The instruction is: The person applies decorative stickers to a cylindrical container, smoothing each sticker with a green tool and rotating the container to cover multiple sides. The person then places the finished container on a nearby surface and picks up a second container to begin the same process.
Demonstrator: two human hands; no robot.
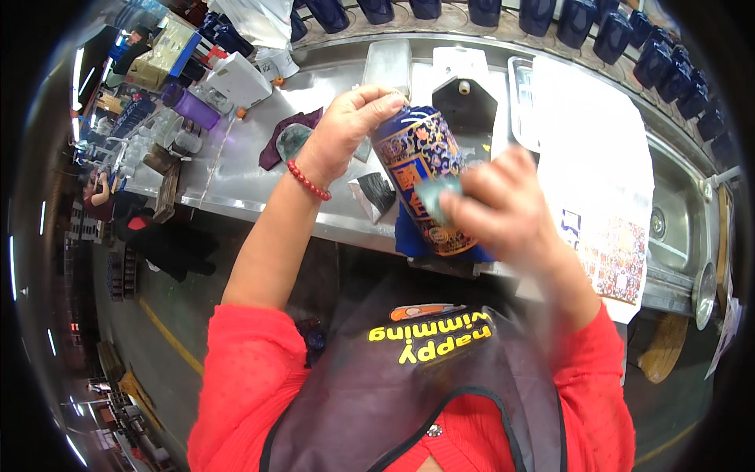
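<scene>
A dark blue bottle (pixel 413 149) with an ornate gold, pink and blue floral decal leans in front of me over the bench's near edge. My left hand (pixel 344 130) is closed round its upper end. My right hand (pixel 511 204), smeared by motion, pinches a small greenish pad (pixel 437 200) against the decal's lower right part. Under the bottle's lower end lies a blue cloth (pixel 410 236). Beside the bottle, on the left, there is a small black-and-silver piece (pixel 374 195) whose kind I cannot make out.
A white decal sheet (pixel 594 149) covers the bench's right side, next to a metal sink (pixel 675 204). Rows of blue bottles (pixel 578 22) line the far edge. At left lie a dark purple cloth (pixel 272 149), a purple tumbler (pixel 191 106) and a white box (pixel 238 81).
</scene>
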